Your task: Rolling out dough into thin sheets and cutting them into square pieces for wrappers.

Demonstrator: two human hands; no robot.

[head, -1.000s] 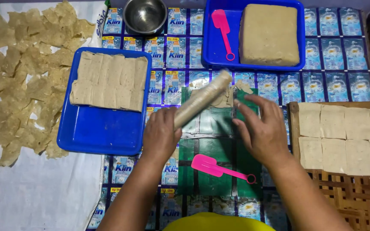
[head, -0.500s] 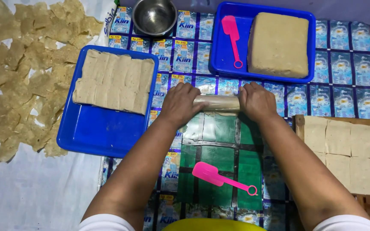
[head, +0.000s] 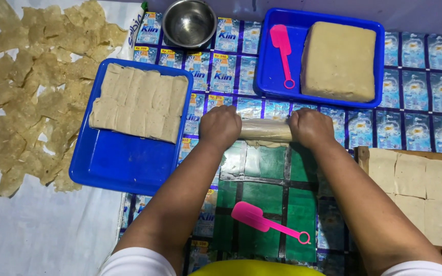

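The patchwork mat (head: 415, 110) of blue and green packet wrappers still covers the whole work surface under you, and on it the big items have kept their places: the blue tray (head: 124, 163) at your left with its row of flat dough slabs (head: 139, 105), the second blue tray (head: 269, 66) at the far side holding the thick dough block (head: 339, 60) and a pink scraper (head: 282, 41), and the wooden rack (head: 362, 153) at your right laid with pale cut squares (head: 418, 186). What has changed is your own position: a second ago your hands were loose and the rolling pin (head: 265, 131) lay at a slant between them; now your left hand (head: 221, 128) and right hand (head: 310, 128) are each clenched over an end of it, and it lies level, crosswise in front of you at the far edge of the green patch. A thin strip of dough shows just under the pin, so the rolling looks to be under way rather than being set up. The dried pieces (head: 31, 97) spread on the white cloth at far left are well apart from your hands. The steel bowl (head: 189, 23) sits beyond the mat's middle, and the other pink scraper (head: 262, 220) lies untouched between your forearms.
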